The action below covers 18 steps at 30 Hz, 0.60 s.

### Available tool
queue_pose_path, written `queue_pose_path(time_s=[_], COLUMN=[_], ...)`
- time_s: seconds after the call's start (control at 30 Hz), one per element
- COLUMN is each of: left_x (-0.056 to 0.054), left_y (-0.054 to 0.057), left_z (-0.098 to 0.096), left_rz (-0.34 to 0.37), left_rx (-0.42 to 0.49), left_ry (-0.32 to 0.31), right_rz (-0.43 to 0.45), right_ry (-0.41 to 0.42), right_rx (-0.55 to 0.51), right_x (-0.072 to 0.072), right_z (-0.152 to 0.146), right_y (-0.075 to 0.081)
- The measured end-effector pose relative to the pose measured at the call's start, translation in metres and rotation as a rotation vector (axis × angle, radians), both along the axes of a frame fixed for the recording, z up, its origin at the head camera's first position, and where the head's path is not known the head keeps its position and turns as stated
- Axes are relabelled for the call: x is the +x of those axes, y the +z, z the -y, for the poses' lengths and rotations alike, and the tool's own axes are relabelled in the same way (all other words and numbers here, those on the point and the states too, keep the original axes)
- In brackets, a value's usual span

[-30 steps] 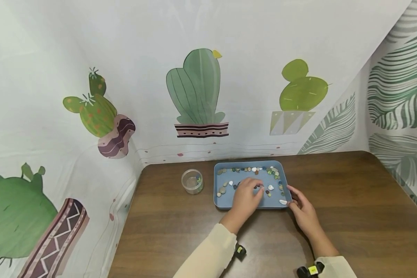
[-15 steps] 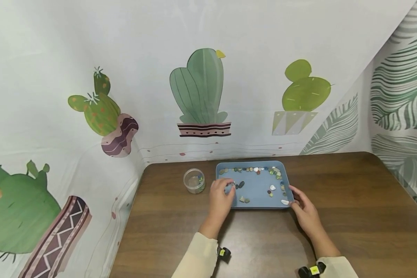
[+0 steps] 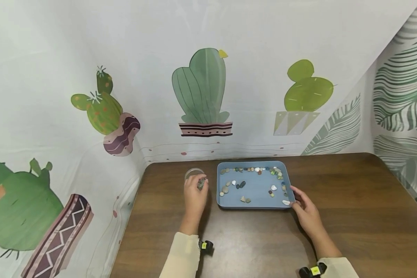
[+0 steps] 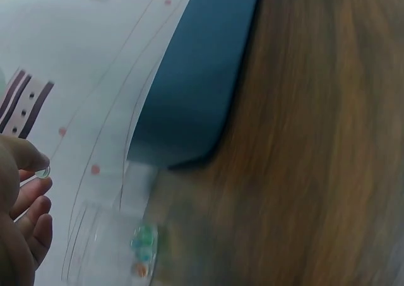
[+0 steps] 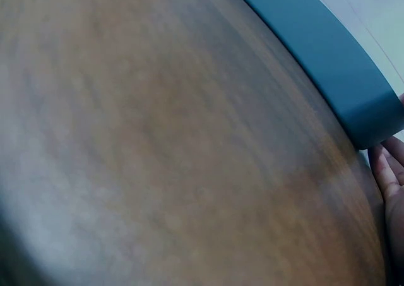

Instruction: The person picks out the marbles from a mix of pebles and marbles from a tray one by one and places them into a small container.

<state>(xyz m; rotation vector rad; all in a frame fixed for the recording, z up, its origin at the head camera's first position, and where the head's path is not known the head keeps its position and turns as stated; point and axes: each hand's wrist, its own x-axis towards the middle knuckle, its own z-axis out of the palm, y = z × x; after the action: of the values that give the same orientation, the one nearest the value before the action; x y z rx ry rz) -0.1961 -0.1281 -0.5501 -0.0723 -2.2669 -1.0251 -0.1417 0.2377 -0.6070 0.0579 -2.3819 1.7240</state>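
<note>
Head view: left hand (image 3: 195,195) partly covers a clear jar (image 3: 194,171) at nine o'clock from a blue tray (image 3: 257,193) of pebbles (image 3: 225,189); right hand (image 3: 307,211) grips the tray's four o'clock edge. Left wrist: thumb and finger pinch a glassy bead (image 4: 43,172), jar at seven. Right wrist: fingers (image 5: 380,166) touch the tray, three o'clock.

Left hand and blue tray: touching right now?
Apart: the head view shows a strip of wooden table between the left hand and the blue tray.

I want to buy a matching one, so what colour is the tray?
The tray is greyish blue; the head view shows it best.
</note>
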Motion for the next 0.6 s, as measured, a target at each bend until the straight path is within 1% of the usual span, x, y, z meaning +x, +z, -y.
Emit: queue_pose_path(time_s=[0.1, 0.2, 0.3, 0.43, 0.6], left_x=[-0.001, -0.001, -0.001, -0.002, -0.003], left_y=[-0.001, -0.002, -0.003, -0.007, -0.012], left_z=[0.011, 0.020, 0.028, 0.036, 0.043], left_rz=[-0.005, 0.026, 0.041, 0.039, 0.060], left_rx=[-0.005, -0.010, -0.009, -0.014, -0.023], left_ry=[0.028, 0.054, 0.074, 0.096, 0.111], right_rz=[0.007, 0.006, 0.001, 0.003, 0.008], right_ry=[0.001, 0.002, 0.009, 0.007, 0.000], right_rx=[0.007, 0.008, 0.008, 0.011, -0.003], right_x=[0.000, -0.001, 0.000, 0.000, -0.001], right_z=[0.000, 0.000, 0.000, 0.000, 0.001], right_y=[-0.001, -0.002, -0.002, -0.002, -0.001])
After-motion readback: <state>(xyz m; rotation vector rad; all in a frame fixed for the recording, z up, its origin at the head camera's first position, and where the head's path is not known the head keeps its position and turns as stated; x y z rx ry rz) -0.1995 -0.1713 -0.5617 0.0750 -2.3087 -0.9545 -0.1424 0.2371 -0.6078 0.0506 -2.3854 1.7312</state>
